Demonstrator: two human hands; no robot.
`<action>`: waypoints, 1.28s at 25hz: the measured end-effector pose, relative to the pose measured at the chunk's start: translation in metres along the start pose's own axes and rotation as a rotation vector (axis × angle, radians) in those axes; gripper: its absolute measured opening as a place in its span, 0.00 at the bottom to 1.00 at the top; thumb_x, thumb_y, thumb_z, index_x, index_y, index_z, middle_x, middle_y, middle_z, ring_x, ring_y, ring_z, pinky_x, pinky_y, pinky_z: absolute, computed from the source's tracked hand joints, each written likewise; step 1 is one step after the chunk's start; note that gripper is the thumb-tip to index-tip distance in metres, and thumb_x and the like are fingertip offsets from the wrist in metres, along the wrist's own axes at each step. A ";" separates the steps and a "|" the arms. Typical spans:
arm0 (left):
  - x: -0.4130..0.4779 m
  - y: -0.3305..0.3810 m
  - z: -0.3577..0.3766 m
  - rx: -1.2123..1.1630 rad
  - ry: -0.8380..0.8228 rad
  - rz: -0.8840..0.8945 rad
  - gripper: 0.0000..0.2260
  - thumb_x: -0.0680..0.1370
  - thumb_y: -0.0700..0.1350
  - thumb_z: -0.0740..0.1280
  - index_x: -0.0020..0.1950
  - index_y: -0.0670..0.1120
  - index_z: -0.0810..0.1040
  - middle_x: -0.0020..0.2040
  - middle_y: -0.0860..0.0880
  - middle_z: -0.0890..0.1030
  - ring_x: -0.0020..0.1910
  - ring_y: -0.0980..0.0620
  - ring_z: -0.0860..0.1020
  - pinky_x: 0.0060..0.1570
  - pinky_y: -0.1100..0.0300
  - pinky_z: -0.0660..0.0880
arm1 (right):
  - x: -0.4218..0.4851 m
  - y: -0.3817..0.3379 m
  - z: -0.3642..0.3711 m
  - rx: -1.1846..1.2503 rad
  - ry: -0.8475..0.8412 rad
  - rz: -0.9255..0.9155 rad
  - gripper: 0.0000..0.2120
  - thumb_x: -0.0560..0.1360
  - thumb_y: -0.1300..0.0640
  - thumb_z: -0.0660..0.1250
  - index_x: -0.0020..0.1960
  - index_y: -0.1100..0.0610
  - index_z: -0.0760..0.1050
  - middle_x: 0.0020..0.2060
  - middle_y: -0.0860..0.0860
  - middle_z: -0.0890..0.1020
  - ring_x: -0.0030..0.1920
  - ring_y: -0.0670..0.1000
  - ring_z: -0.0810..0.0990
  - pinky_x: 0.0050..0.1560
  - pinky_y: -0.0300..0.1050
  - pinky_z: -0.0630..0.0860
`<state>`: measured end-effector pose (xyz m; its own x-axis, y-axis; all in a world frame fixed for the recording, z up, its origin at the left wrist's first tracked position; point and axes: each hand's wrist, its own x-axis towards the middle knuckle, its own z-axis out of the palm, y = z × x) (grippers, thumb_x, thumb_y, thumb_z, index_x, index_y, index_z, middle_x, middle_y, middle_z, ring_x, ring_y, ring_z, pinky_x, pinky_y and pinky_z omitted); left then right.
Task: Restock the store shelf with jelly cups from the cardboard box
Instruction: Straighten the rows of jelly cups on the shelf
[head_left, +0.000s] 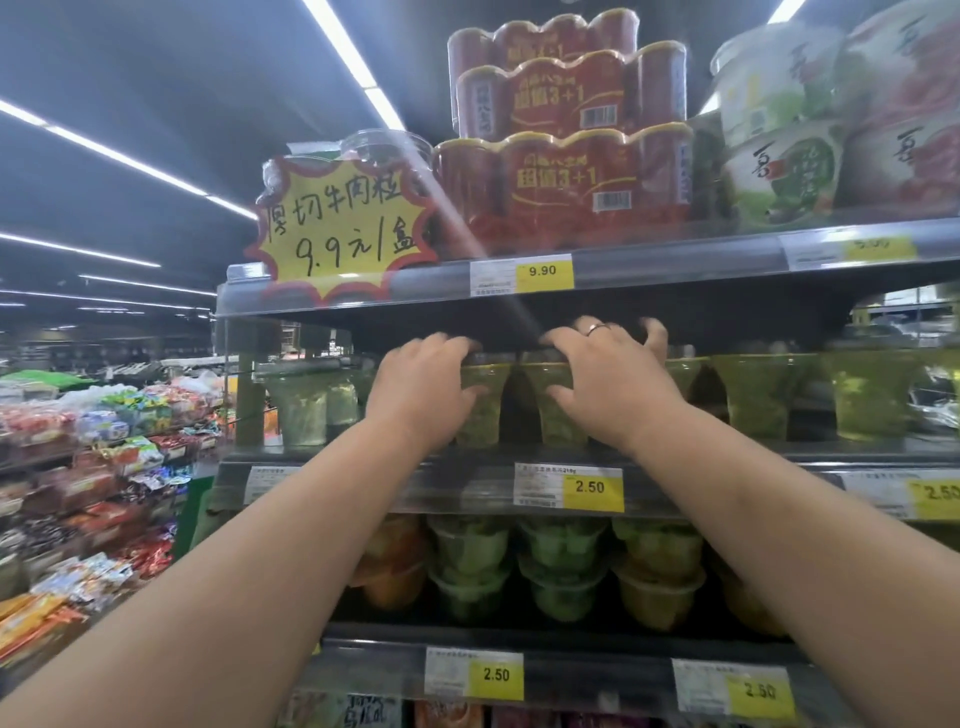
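Supermarket shelving fills the view, with an aisle of blurred snack packets falling away at the left. Nearest, at the bottom edge, a row of packets is cut off and cannot be identified. Above it, stacked lidded cups of green and orange are seen behind yellow price tags marked 2.50. On the middle shelf, tall green jelly cups are lined up upright. The left hand is curled over the rim of one jelly cup, and the right hand, wearing a ring, is clamped on the neighbouring cup; both cup tops are hidden by fingers. Farther up, red multipacks and bowls are smeared by glare, beside a handwritten star sign. No cardboard box is visible.
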<state>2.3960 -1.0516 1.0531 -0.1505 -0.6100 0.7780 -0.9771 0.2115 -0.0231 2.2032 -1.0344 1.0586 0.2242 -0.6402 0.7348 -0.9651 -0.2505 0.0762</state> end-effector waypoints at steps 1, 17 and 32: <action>0.001 -0.001 0.001 0.006 0.003 0.007 0.22 0.79 0.54 0.66 0.71 0.52 0.71 0.66 0.50 0.76 0.65 0.46 0.73 0.66 0.49 0.69 | 0.001 -0.002 0.001 -0.008 -0.013 0.015 0.23 0.79 0.49 0.62 0.72 0.46 0.64 0.67 0.49 0.71 0.67 0.53 0.71 0.72 0.64 0.49; -0.014 -0.016 -0.009 -0.123 0.005 0.054 0.23 0.79 0.57 0.65 0.73 0.52 0.69 0.69 0.51 0.74 0.68 0.47 0.71 0.68 0.49 0.68 | -0.004 -0.015 -0.003 0.036 0.008 0.095 0.22 0.79 0.47 0.62 0.72 0.46 0.66 0.66 0.48 0.72 0.67 0.52 0.70 0.70 0.61 0.53; -0.042 -0.145 -0.037 0.071 -0.117 -0.139 0.27 0.82 0.54 0.60 0.78 0.46 0.59 0.76 0.45 0.65 0.75 0.45 0.62 0.72 0.51 0.60 | 0.033 -0.140 0.014 0.049 -0.032 -0.118 0.27 0.78 0.44 0.63 0.75 0.46 0.61 0.70 0.48 0.68 0.70 0.52 0.68 0.72 0.64 0.49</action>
<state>2.5494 -1.0284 1.0473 -0.0256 -0.7154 0.6982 -0.9972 0.0669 0.0320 2.3481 -1.0306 1.0631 0.3403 -0.6273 0.7005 -0.9244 -0.3597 0.1270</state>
